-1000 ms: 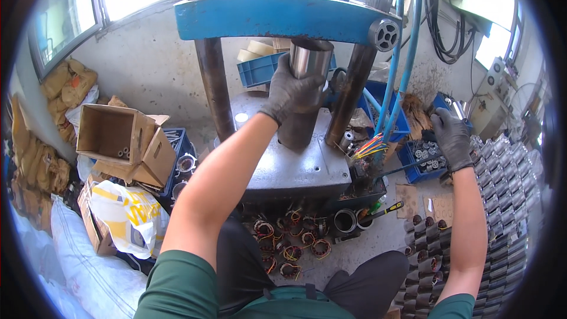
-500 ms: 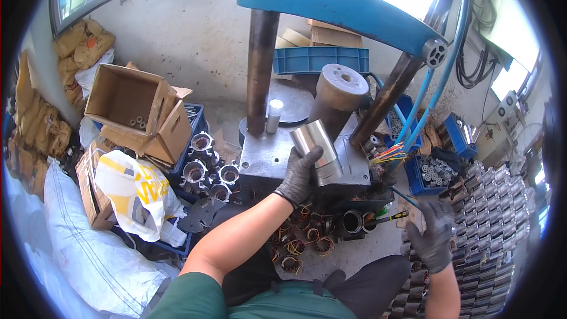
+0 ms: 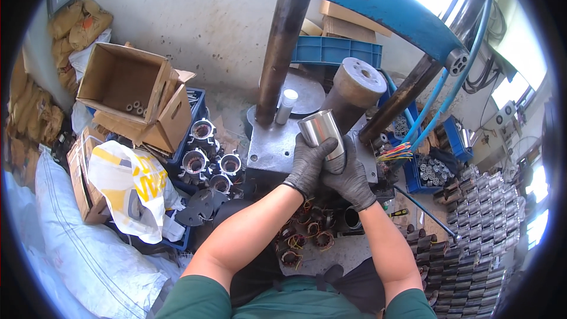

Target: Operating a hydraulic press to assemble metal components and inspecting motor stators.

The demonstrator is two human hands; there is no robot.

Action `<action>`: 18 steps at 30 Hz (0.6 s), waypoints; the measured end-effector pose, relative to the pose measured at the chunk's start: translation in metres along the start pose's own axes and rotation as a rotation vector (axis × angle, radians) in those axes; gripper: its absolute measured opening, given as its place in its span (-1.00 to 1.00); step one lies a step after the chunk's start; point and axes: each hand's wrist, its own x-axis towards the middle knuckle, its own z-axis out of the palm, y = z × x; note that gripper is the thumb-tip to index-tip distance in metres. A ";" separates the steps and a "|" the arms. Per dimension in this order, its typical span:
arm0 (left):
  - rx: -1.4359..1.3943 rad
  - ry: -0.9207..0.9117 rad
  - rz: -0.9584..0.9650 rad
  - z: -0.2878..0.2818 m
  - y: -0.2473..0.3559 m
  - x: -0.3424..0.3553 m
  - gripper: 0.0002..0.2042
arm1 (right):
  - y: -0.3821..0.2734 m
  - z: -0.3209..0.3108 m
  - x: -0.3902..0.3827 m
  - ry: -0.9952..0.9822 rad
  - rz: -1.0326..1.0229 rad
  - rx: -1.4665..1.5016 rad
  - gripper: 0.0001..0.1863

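A shiny metal cylinder sleeve [image 3: 319,128] is held tilted between my two grey-gloved hands, over the front of the press's steel bed [image 3: 267,149]. My left hand [image 3: 310,162] wraps its near left side, thumb across the metal. My right hand [image 3: 349,178] closes round its lower right end, hiding that end. Just behind the sleeve, a thick steel cylinder with holes in its top [image 3: 361,82] stands on the press. A short silver rod [image 3: 287,106] stands upright on the bed, beside the left column [image 3: 283,53].
The blue press crossbeam [image 3: 372,6] spans overhead. Stacked metal sleeves [image 3: 484,212] fill the right side. Wound copper stators [image 3: 307,233] lie below my hands. Left are motor housings [image 3: 195,161], an open cardboard box [image 3: 121,82] and white sacks [image 3: 88,242]. A metal bar [image 3: 425,210] slants at right.
My right hand has come from the sleeve stack at right to the metal sleeve and now grips it alongside my left hand. The view has shifted slightly.
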 end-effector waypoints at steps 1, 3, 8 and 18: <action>0.008 0.025 0.021 -0.001 0.000 0.002 -0.07 | 0.001 0.004 0.000 0.021 -0.083 0.025 0.24; 0.030 0.026 0.073 -0.003 0.000 0.002 -0.10 | 0.002 0.010 0.000 0.028 -0.111 0.022 0.25; -0.085 -0.129 0.134 -0.002 0.016 0.001 -0.13 | 0.005 -0.004 -0.003 -0.052 -0.026 0.405 0.38; -0.309 -0.117 0.205 -0.030 0.065 0.027 -0.04 | -0.003 -0.038 -0.027 -0.141 -0.010 0.692 0.28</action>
